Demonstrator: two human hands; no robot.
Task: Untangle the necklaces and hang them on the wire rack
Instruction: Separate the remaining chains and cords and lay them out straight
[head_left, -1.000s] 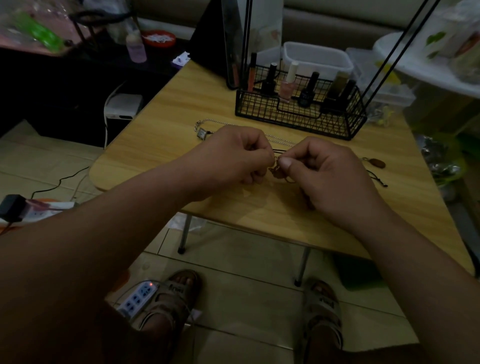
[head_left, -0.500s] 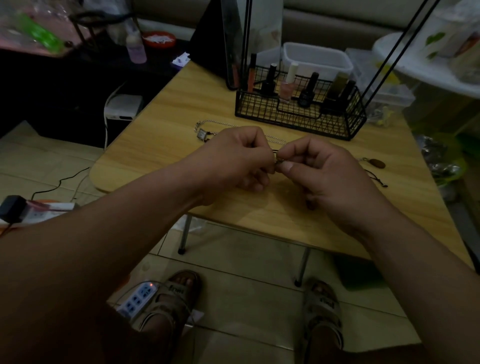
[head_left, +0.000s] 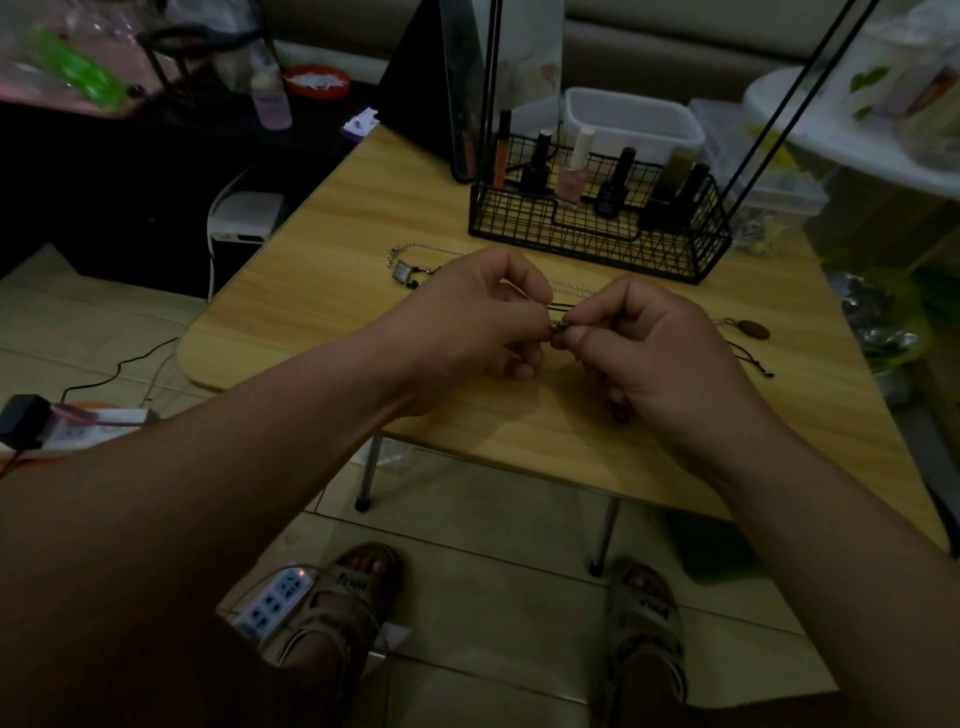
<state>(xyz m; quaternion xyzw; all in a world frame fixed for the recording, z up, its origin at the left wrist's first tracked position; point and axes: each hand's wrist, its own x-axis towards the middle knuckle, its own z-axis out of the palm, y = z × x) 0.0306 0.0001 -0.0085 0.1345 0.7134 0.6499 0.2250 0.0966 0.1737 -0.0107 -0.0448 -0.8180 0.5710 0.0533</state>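
Above the wooden table, left hand and right hand each pinch the tangled necklaces; a wire rack stands at twelve o'clock.

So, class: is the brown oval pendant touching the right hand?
Apart. Head view: wooden table shows between the brown oval pendant and the right hand.

Light wood table: wire rack holding bottles beyond both hands; silver chain just past left hand; brown oval pendant right of right hand.
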